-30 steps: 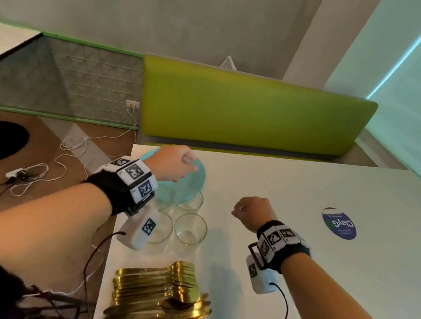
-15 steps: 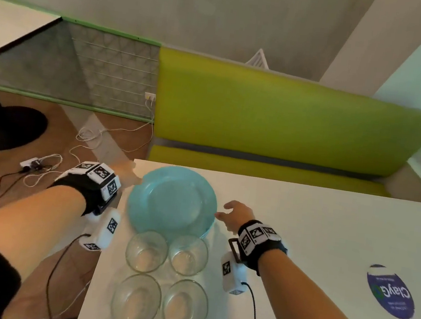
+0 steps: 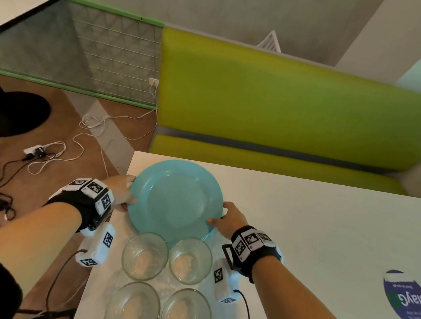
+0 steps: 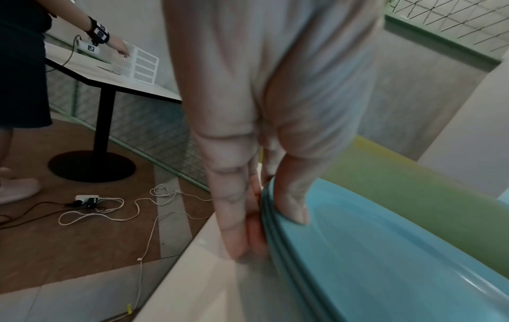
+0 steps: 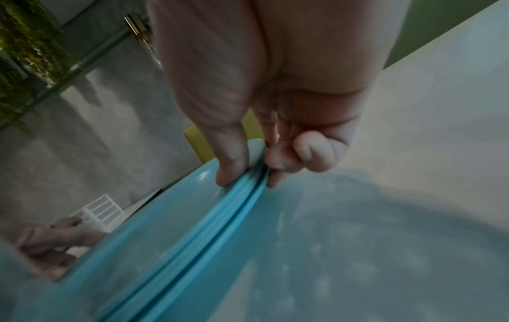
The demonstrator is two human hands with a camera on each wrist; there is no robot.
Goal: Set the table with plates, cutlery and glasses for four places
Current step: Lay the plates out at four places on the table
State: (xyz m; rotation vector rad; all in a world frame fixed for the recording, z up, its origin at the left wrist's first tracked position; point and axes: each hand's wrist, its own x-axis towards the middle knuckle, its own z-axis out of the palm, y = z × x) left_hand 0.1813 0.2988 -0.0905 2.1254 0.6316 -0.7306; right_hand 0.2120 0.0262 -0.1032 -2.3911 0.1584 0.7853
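A stack of light blue plates (image 3: pixel 176 200) lies at the far left corner of the white table (image 3: pixel 302 223). My left hand (image 3: pixel 120 190) grips its left rim, thumb on top and fingers under the edge; the left wrist view shows this grip (image 4: pixel 264 228) on the layered rims (image 4: pixel 385 250). My right hand (image 3: pixel 228 218) pinches the right rim, as the right wrist view shows (image 5: pixel 252 174) on the stack (image 5: pixel 192 250). Several empty glasses (image 3: pixel 145 256) stand in a square just in front of the plates, between my wrists. I cannot tell whether the stack is off the table.
A green bench (image 3: pixel 290 103) runs behind the table's far edge. A round blue sticker (image 3: pixel 409 300) is on the table at right. Cables (image 3: pixel 45 157) and a black table base (image 3: pixel 8 113) lie on the floor at left. Another person (image 4: pixel 22 65) works at a second table.
My left hand slid from the top of the plates to their left rim. My right hand reached over and took the right rim. The view tilted, and the gold cutlery left the picture.
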